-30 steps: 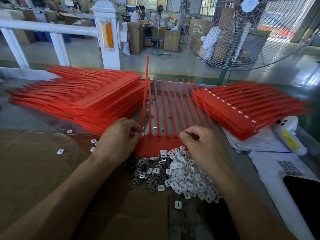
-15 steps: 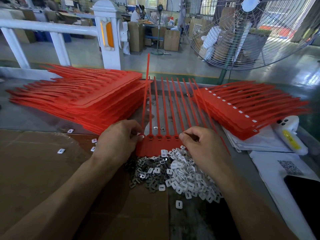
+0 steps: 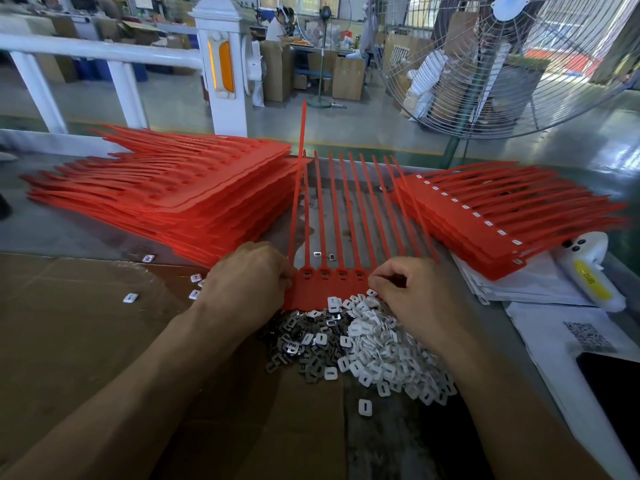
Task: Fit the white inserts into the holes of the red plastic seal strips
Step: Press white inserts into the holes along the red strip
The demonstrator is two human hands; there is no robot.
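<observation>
The red seal sheet (image 3: 329, 289) lies just behind the white inserts (image 3: 388, 348), gripped at its left edge by the left hand (image 3: 249, 282); the right hand (image 3: 412, 292) curls at its right end, contents hidden. Judged progress: its visible holes remain unfilled, the stack (image 3: 502, 220) right of it carries inserts, and the larger stack (image 3: 173, 192) left of it awaits fitting.

A joined sheet of red plastic seal strips (image 3: 332, 282) lies at the centre of the worktop (image 3: 104, 233), its tails running away from the person. Just before it, a heap of small white plastic inserts (image 3: 384, 351) sits to the right of a heap of small grey metal clips (image 3: 298, 344). The left hand (image 3: 247, 282) is at the sheet's left edge, the right hand (image 3: 415, 292) at its right. A tall stack of red strip sheets (image 3: 180, 202) lies left, a lower stack of red strip sheets with inserts fitted (image 3: 502, 220) right. A large wire-caged floor fan (image 3: 502, 64) stands behind the worktop.
</observation>
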